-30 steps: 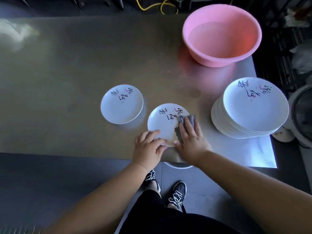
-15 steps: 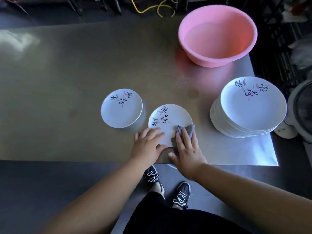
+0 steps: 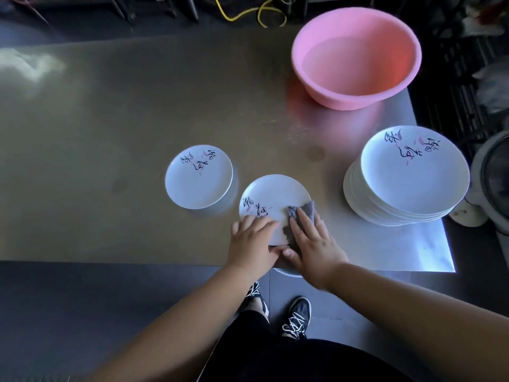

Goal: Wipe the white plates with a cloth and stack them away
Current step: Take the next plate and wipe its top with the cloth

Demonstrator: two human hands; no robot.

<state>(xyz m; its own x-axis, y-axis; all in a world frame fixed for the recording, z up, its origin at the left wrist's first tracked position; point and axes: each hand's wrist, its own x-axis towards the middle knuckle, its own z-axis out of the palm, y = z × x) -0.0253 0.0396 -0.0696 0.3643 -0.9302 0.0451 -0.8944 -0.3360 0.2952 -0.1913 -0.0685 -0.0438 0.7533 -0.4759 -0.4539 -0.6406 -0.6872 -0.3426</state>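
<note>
Plate [image 3: 199, 177] left of the middle plate is sitting alone on the table [image 3: 110, 133]. I can't tell whether more plates are lying under it.

Left hand [image 3: 253, 246] is pressing on the middle plate's [image 3: 275, 194] near-left rim, fingers straight and close together, thumb lying along the near edge.

The middle plate is turning. Its black print has swung from the far side round to the left since a second ago, while the hands are staying roughly put. So I'd say the rim is being fed round under the cloth. This plate is mid-wipe, not ready to stack.

Grey cloth [image 3: 305, 210] is lying on the middle plate's right side. Right hand [image 3: 314, 244] is flattening it, fingers straight and slightly spread.

Pink basin [image 3: 355, 56] is sitting far-right of the middle plate. Water inside is hard to make out.

Tall stack of plates [image 3: 413, 172] is waiting to the right, well apart.

Hidden: the middle plate's near rim and most of the cloth. A white rim is peeking out below the table edge under the hands, unidentifiable. A grey appliance [image 3: 493, 183] beyond the stack is getting cut off by the frame.
</note>
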